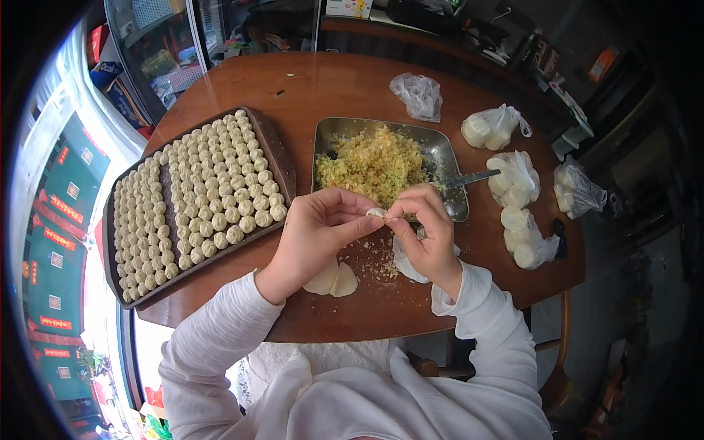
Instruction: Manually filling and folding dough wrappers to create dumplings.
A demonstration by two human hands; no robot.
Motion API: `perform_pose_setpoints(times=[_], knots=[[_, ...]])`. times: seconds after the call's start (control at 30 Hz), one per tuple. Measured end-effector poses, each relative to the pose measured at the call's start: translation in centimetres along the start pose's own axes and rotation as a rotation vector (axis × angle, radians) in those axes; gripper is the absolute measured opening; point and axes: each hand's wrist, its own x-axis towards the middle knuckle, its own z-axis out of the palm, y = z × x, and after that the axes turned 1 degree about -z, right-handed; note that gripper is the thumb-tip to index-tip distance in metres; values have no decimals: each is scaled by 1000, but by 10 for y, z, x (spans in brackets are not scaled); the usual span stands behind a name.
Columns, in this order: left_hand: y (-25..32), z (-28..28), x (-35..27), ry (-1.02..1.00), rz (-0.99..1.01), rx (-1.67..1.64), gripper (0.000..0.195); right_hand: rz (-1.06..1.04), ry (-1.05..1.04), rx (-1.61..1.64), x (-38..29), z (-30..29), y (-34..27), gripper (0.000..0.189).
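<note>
Between the fingertips of both hands is a small dumpling [376,213] in pale dough, mostly covered by the fingers. My left hand [324,223] holds it from the left, while thumb and forefinger of my right hand [422,231] pinch its right edge. Just beyond the hands stands a steel tray [444,151] of chopped yellow-green filling [379,159], with a flat metal utensil [470,179] resting over its right rim. Round dough wrappers [331,279] lie on the table below my left hand. A plastic bag [410,263] is partly hidden under my right hand.
At left, a large dark tray [273,151] bears many rows of pleated dumplings [219,221]. Bags of wrappers [514,179] line the right side of the wooden table [352,319]. A crumpled plastic bag [418,96] lies at the back. A chair [561,341] stands at lower right.
</note>
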Motion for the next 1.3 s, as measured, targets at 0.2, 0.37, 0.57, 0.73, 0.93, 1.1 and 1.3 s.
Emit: perform_pose_setpoints(times=[0.2,0.37,0.57,0.73,0.93,1.1,1.3], knots=[[2,-2,0,-75,-54,-49,22,1,-25,75,-1,-2,4,11],[4,-1,0,-90,-126,-169,22,38,40,148,-3,2,4,13],[6,-2,1,-84,-163,-142,25,-40,-6,77,1,-1,1,15],[7,-3,2,-99,-133,-107,25,-54,17,55,1,-1,2,15],[9,-2,0,-92,-131,-107,25,-74,32,-2,1,-2,2,14],[8,-2,0,-96,-104,-48,25,-69,-4,-35,1,-2,1,11],[4,-4,2,-109,-78,20,25,-57,-70,-51,2,-4,-1,10]])
